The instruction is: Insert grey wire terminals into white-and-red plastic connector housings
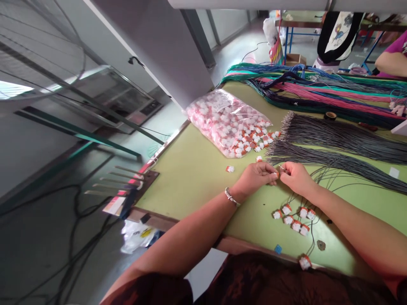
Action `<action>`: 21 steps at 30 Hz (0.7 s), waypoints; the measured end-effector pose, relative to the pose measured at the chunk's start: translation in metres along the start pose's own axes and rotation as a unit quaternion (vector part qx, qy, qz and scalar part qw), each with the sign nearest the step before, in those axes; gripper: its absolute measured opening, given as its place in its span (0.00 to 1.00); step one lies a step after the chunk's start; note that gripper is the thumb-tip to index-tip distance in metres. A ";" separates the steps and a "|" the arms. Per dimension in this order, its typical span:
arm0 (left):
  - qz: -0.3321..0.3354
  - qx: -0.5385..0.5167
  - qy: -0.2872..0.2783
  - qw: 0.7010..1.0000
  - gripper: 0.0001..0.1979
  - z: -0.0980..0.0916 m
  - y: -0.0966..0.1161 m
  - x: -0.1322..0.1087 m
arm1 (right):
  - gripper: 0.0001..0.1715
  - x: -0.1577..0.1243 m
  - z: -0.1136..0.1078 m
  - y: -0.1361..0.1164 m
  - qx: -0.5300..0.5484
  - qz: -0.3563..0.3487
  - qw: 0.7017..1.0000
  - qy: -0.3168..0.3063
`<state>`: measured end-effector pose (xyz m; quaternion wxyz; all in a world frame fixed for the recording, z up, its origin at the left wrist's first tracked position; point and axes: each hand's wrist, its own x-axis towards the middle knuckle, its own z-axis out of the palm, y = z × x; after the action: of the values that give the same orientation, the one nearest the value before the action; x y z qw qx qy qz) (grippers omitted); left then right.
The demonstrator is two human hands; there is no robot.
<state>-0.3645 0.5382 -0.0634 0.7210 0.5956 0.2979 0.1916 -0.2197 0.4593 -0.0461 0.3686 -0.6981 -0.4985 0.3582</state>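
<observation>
My left hand (259, 174) is closed in a pinch on a small orange-and-white connector housing (277, 174), mostly covered by the fingers. Close beside it, my right hand (296, 177) pinches a thin dark wire whose bright metal tip (281, 167) points at the housing. Tip and housing look apart. Below the hands lie several connectors with wires attached (296, 225), and one more sits at the table's front edge (304, 262). A loose connector (229, 169) lies left of my left hand, and another (258, 159) just beyond it.
A clear plastic bag (219, 114) spills connectors toward the hands. Bundles of black wires (337, 135) lie at the right, with coloured wires (318, 91) behind them. A roll of tape (330, 115) rests between. A pronged holder (140, 186) is at the left edge. Another person's arm (392, 61) shows far right.
</observation>
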 end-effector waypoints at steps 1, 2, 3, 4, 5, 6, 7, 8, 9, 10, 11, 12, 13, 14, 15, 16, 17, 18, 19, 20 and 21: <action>0.001 0.002 0.000 1.000 0.18 0.000 -0.001 0.000 | 0.09 0.000 0.000 0.001 -0.007 -0.001 1.000 -0.002; -0.001 0.009 -0.001 1.000 0.18 -0.001 0.000 0.000 | 0.09 0.001 -0.001 0.002 -0.010 -0.002 1.000 -0.006; -0.006 0.027 -0.006 1.000 0.17 -0.002 0.000 -0.001 | 0.09 0.001 -0.002 0.002 -0.010 -0.006 1.000 -0.011; -0.011 0.058 -0.017 0.998 0.16 -0.004 0.002 -0.003 | 0.08 0.002 -0.005 0.003 -0.007 -0.015 1.000 -0.015; -0.013 0.101 -0.036 0.994 0.15 -0.007 0.005 -0.006 | 0.09 0.002 -0.007 0.003 -0.002 -0.026 1.000 -0.015; -0.007 0.153 -0.065 0.986 0.13 -0.010 0.009 -0.009 | 0.09 0.003 -0.010 0.003 0.003 -0.039 0.999 -0.008; 0.010 0.206 -0.105 0.973 0.12 -0.014 0.013 -0.013 | 0.10 0.003 -0.013 0.002 0.012 -0.052 0.999 0.005; 0.036 0.252 -0.153 0.955 0.10 -0.018 0.017 -0.016 | 0.11 0.003 -0.016 0.002 0.024 -0.060 0.998 0.020; 0.066 0.285 -0.200 0.935 0.10 -0.022 0.021 -0.018 | 0.13 0.004 -0.017 0.001 0.041 -0.057 0.997 0.032; 0.093 0.307 -0.234 0.918 0.10 -0.026 0.025 -0.020 | 0.14 0.004 -0.018 0.001 0.061 -0.043 0.997 0.037; 0.114 0.320 -0.236 0.910 0.10 -0.030 0.028 -0.020 | 0.16 0.004 -0.018 0.001 0.080 -0.024 0.996 0.035; 0.132 0.330 -0.193 0.914 0.10 -0.034 0.029 -0.019 | 0.17 0.004 -0.017 0.001 0.094 -0.006 0.995 0.030; 0.148 0.343 -0.110 0.921 0.09 -0.037 0.030 -0.016 | 0.18 0.004 -0.015 0.001 0.102 0.008 0.994 0.026; 0.162 0.358 -0.004 0.919 0.09 -0.041 0.029 -0.012 | 0.18 0.005 -0.014 0.001 0.103 0.015 0.994 0.025; 0.177 0.373 0.092 0.906 0.08 -0.043 0.027 -0.008 | 0.17 0.005 -0.013 0.001 0.097 0.015 0.995 0.025; 0.190 0.386 0.153 0.890 0.08 -0.045 0.024 -0.003 | 0.17 0.005 -0.012 0.002 0.087 0.010 0.996 0.026; 0.200 0.400 0.167 0.879 0.09 -0.047 0.021 0.001 | 0.17 0.006 -0.011 0.002 0.076 0.006 0.997 0.026; 0.206 0.413 0.140 0.876 0.11 -0.048 0.018 0.005 | 0.17 0.006 -0.011 0.002 0.066 0.003 0.998 0.023; 0.207 0.422 0.099 0.877 0.13 -0.050 0.015 0.008 | 0.17 0.006 -0.011 0.003 0.058 0.001 0.998 0.021; 0.207 0.428 0.063 0.877 0.14 -0.051 0.013 0.010 | 0.17 0.007 -0.011 0.003 0.054 0.000 0.998 0.019; 0.206 0.434 0.039 0.876 0.14 -0.051 0.011 0.011 | 0.17 0.007 -0.011 0.004 0.057 0.000 0.998 0.018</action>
<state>-0.3891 0.5859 -0.0607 0.3224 0.8885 0.2496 0.2108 -0.2065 0.4633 -0.0448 0.4164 -0.6825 -0.4704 0.3736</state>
